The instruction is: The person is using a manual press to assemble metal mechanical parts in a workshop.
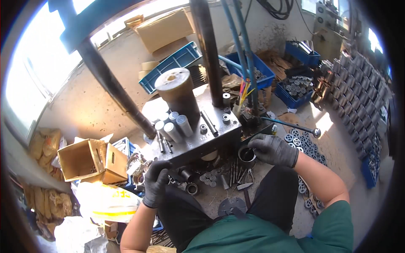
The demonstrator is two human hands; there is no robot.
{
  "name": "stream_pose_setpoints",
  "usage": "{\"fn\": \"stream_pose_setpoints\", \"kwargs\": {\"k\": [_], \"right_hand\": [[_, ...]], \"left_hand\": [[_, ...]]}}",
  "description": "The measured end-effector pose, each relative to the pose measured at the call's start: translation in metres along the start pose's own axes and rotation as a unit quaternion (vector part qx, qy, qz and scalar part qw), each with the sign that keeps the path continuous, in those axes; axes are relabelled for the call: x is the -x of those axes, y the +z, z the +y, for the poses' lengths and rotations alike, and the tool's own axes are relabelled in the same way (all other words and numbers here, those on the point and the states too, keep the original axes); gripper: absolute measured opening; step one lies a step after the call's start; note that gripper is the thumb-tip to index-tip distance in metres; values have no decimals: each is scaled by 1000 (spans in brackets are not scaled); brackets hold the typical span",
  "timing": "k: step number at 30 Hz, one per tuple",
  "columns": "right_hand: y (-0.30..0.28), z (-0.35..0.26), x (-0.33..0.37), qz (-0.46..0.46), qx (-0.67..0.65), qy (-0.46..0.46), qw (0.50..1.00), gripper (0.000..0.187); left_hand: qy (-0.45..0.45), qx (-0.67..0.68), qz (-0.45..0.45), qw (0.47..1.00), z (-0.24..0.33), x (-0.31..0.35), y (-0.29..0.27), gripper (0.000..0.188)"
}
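My left hand (156, 183), in a dark grey glove, is raised above my left thigh. Its fingers are bent and apart from the thumb, and nothing shows between them. My right hand (276, 149), gloved alike, is above my right knee with its fingers pressed together and pointing left. Their tips are at the rim of a round metal cup (247, 154) with a dark inside; whether they grip it I cannot tell. In front stands a steel press table (192, 141), bearing several grey cylinders (172, 131), a thick round block (177, 90), small bushings (203, 129) and rods (209, 122).
Dark press columns (118, 90) rise beside the table. A hammer (245, 187), pliers (249, 175) and ring parts (192, 189) lie on the floor between my legs. Cardboard boxes (82, 160) stand left; wheel-like parts (308, 147), blue crates (294, 92) and stacked metal tubes (358, 92) are right.
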State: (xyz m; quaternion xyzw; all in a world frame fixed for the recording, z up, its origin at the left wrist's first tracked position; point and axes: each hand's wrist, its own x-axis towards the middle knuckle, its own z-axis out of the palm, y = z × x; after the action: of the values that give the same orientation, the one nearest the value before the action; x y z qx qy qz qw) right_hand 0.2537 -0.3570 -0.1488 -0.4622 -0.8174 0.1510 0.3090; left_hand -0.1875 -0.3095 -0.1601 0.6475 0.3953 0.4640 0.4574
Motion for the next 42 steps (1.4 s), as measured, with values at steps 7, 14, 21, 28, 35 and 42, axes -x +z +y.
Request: {"fn": "stream_pose_setpoints", "kwargs": {"k": [7, 14, 21, 28, 35, 42], "right_hand": [[70, 76, -114, 91, 107, 44, 989, 34], [113, 122, -130, 171, 258, 51, 950, 27], [111, 157, -129, 62, 283, 70, 955, 38], [118, 165, -130, 72, 194, 79, 975, 34], [118, 199, -125, 75, 260, 76, 960, 39], [132, 204, -129, 100, 134, 64, 984, 34]], "left_hand": [[-32, -260, 186, 947, -110, 171, -136, 8], [-246, -255, 358, 864, -263, 393, -92, 14], [-517, -425, 318, 672, -262, 489, -86, 33], [-595, -367, 287, 655, -281, 483, -97, 37], [-528, -420, 74, 734, -313, 447, -81, 39], [-683, -396, -94, 607, -287, 536, -127, 45]]}}
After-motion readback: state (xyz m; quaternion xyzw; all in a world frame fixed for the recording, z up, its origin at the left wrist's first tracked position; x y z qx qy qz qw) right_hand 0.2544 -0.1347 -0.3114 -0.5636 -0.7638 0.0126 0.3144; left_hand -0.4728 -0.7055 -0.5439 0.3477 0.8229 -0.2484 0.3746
